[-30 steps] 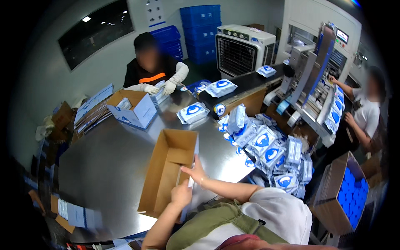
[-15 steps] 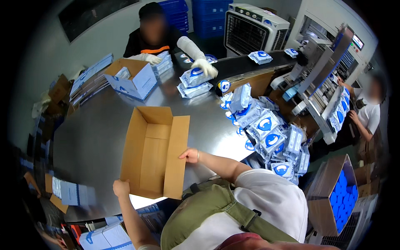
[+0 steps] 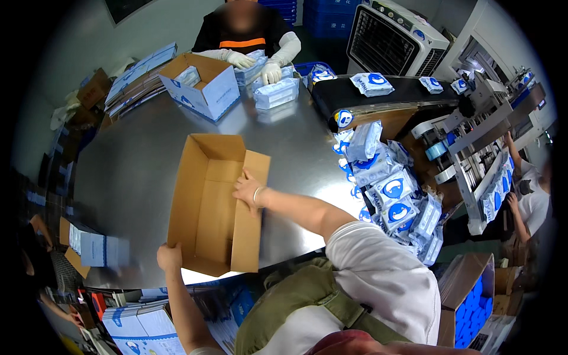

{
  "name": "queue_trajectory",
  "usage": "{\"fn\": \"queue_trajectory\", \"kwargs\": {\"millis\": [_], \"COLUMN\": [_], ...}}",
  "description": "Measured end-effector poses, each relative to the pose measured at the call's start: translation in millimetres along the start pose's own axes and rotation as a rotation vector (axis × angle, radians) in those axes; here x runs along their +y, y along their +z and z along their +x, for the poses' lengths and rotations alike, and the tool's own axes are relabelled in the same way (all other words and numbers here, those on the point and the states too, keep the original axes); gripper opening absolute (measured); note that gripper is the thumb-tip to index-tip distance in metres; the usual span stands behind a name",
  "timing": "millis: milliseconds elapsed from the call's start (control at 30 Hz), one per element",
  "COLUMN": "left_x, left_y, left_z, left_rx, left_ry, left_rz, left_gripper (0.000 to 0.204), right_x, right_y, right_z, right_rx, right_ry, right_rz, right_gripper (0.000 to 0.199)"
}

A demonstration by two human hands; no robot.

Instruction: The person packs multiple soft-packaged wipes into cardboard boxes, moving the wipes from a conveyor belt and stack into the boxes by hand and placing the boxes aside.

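Observation:
An open brown cardboard box (image 3: 216, 204) lies before me on the steel table, its hollow inside facing up with nothing in it. My left hand (image 3: 170, 256) is closed on the box's near left corner. Over the inner edge of its folded-out right flap, my right hand (image 3: 248, 190) grips with fingers curled at the fold; a bracelet circles that wrist. Part of the fingers is hidden behind the cardboard. To the right of the box, a heap of white and blue wipe packs (image 3: 393, 201) is piled at the table's edge.
Across the steel table (image 3: 130, 189), a gloved co-worker (image 3: 254, 62) handles packs beside a partly filled box (image 3: 204, 89). A black conveyor belt (image 3: 408, 92) carries packs at the back right. Flat cartons (image 3: 139, 80) are stacked far left. A carton of blue lids (image 3: 473, 310) stands lower right.
My right hand has moved from the flap's outer edge inward and up to its fold. The left hand keeps its corner. The co-worker's hands have come together at the packs.

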State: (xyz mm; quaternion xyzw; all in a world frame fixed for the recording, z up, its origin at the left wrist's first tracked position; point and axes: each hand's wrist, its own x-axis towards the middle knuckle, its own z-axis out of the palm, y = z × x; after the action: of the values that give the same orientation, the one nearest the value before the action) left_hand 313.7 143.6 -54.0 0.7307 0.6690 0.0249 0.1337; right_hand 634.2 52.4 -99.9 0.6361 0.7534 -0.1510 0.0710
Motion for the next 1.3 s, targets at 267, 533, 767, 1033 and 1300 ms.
{"fn": "queue_trajectory", "kwargs": {"millis": [267, 533, 767, 1033, 1300], "left_x": [-7.1, -6.4, 16.8, 16.5, -32.7], "left_y": [4.8, 10.2, 4.6, 3.4, 30.6], "left_z": [3.7, 9.2, 7.7, 12.3, 26.3], "left_rx": [0.019, 0.024, 0.047, 0.031, -0.049], "left_ry": [-0.072, -0.156, -0.159, -0.161, -0.243], "left_rz": [0.06, 0.014, 0.135, 0.145, 0.064], "left_gripper": [0.036, 0.037, 0.04, 0.037, 0.038], "right_x": [15.6, 121.0, 348.7, 300.9, 142.4], "right_y": [59.7, 76.5, 0.2, 52.3, 83.4], "right_z": [-12.8, -67.4, -50.9, -41.3, -131.2], "right_rx": [0.576, 0.777, 0.429, 0.636, 0.745], "right_ry": [-0.077, 0.171, 0.696, 0.685, 0.426], "right_rz": [0.255, 0.379, -0.423, 0.043, 0.407], "right_gripper": [0.08, 0.069, 0.064, 0.068, 0.068]}}
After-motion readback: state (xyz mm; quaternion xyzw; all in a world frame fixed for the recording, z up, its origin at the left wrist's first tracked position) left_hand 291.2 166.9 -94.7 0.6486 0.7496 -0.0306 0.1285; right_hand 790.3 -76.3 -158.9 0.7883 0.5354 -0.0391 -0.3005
